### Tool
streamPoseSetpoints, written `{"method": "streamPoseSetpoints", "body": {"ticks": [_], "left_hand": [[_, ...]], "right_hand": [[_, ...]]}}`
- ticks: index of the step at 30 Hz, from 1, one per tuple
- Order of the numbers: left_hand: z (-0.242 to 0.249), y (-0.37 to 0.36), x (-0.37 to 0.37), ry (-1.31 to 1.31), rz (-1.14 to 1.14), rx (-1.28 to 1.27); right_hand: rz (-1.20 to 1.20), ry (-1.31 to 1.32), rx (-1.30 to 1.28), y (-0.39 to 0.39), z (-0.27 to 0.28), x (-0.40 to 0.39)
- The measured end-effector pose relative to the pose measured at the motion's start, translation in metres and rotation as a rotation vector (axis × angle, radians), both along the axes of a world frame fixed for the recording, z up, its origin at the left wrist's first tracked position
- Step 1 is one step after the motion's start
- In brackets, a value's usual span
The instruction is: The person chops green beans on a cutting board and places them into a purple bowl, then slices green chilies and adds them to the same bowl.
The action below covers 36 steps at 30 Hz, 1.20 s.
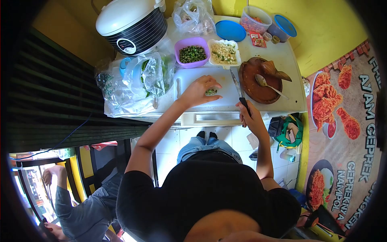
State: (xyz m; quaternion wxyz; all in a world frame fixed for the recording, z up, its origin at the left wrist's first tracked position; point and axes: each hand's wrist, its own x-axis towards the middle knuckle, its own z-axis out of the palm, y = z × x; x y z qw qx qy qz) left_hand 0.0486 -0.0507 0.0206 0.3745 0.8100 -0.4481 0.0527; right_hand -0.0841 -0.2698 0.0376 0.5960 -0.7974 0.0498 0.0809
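My left hand (201, 91) is on the white cutting board (191, 76), fingers and thumb apart and curved around a small heap of chopped green vegetable (211, 92). In my right hand (250, 114), at the board's front right corner, is the black handle of a knife (235, 82). Its blade points away from me, along the board's right side. Behind the board stand a purple tub (177, 51) of chopped green pieces and a white tray (238, 60) of pale chopped pieces. A brown stone mortar (252, 92) with a pestle (274, 69) and a spoon (262, 80) sits on the right.
A rice cooker (133, 30) and plastic bags (137, 76) occupy the table's left side. Along the back are a tied bag (194, 18), a blue lid (230, 31), a clear tub (256, 22) and a red sachet (257, 39). Another person (86, 209) is at lower left.
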Motion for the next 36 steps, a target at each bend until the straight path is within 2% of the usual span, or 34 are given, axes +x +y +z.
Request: {"method": "streamPoseSetpoints", "body": {"ticks": [1, 3, 7, 9, 10, 12, 15, 17, 20, 29, 36], "left_hand": [[0.001, -0.001, 0.005, 0.001, 0.003, 0.001], [0.005, -0.003, 0.015, -0.055, -0.115, 0.217], [0.011, -0.007, 0.026, -0.070, -0.182, 0.312], [0.016, -0.001, 0.023, -0.003, -0.067, 0.124], [0.018, 0.002, 0.020, 0.001, -0.072, 0.128], [0.020, 0.008, 0.012, 0.226, 0.155, -0.057], [0.009, 0.025, -0.001, 0.307, 0.259, -0.094], [-0.001, 0.031, -0.014, 0.329, 0.275, -0.115], [-0.013, 0.031, -0.032, 0.330, 0.322, -0.137], [-0.014, -0.005, -0.050, 0.364, 0.479, -0.211], [-0.016, -0.010, -0.049, 0.450, 0.479, -0.325]], "right_hand": [[0.005, -0.005, 0.005, 0.000, 0.000, 0.000], [0.012, -0.011, 0.007, 0.000, -0.001, -0.001], [0.009, 0.019, 0.005, -0.001, 0.003, -0.002], [0.007, 0.051, 0.009, -0.002, -0.001, -0.002], [-0.011, 0.021, -0.032, -0.002, -0.011, -0.003], [-0.037, -0.001, -0.070, 0.001, -0.015, -0.007], [-0.065, -0.057, -0.043, 0.011, -0.011, -0.010], [0.022, 0.058, 0.059, 0.013, -0.013, -0.010], [0.015, 0.137, 0.100, 0.023, -0.008, -0.010], [0.076, 0.128, 0.133, 0.038, -0.020, -0.008], [0.084, 0.106, 0.174, 0.042, -0.021, -0.011]]}}
